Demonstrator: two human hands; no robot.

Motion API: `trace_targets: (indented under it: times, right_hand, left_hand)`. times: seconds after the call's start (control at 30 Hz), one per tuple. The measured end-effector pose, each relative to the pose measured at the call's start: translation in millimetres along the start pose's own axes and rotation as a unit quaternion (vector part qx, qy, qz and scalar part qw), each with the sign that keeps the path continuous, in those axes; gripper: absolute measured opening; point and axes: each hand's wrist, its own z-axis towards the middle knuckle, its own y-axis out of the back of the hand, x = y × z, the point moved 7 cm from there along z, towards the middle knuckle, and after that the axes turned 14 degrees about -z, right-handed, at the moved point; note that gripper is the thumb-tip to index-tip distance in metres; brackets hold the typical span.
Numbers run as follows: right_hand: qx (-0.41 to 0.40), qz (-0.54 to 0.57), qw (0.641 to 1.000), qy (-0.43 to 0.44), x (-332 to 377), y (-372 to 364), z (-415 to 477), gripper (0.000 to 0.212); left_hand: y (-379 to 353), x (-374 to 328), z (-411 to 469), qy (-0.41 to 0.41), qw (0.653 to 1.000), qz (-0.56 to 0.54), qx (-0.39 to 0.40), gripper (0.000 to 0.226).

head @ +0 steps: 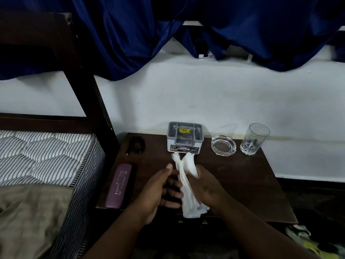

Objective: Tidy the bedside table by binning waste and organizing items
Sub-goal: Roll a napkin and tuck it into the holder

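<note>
Over the dark wooden bedside table [252, 184], my right hand [207, 186] grips a bunch of crumpled white tissue [187, 184] that sticks out above and below the fist. My left hand [160, 189] is beside it on the left, fingers spread and reaching toward the tissue, holding nothing that I can see. A purple glasses case [118, 186] lies along the table's left edge. A coiled black cable [137, 143] rests at the back left. A grey and white lidded plastic box [184, 137] stands at the back middle.
A glass ashtray [223, 144] and an upright drinking glass [254, 139] stand at the back right by the white wall. A striped mattress [46, 156] and dark bed frame [89, 86] lie to the left. Blue curtains [168, 30] hang above.
</note>
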Motion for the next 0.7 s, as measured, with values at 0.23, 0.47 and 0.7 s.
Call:
trace_targets:
  times: [0.23, 0.47, 0.7]
  right_hand:
    - [0.060, 0.194, 0.977, -0.066, 3.9, -3.7, 1.3, 0.061]
    - [0.042, 0.224, 0.972, -0.055, -2.4, 3.1, 2.9, 0.024]
    - [0.098, 0.354, 0.928, -0.065, -1.9, -1.0, 0.9, 0.033]
  left_hand:
    - [-3.7, 1.5, 0.6, 0.013, 1.000, -0.014, 0.023, 0.062]
    - [0.0, -10.0, 0.6, -0.084, 0.995, 0.051, -0.006, 0.018]
    - [4.2, -5.9, 6.4, -0.109, 0.990, 0.079, -0.035, 0.027]
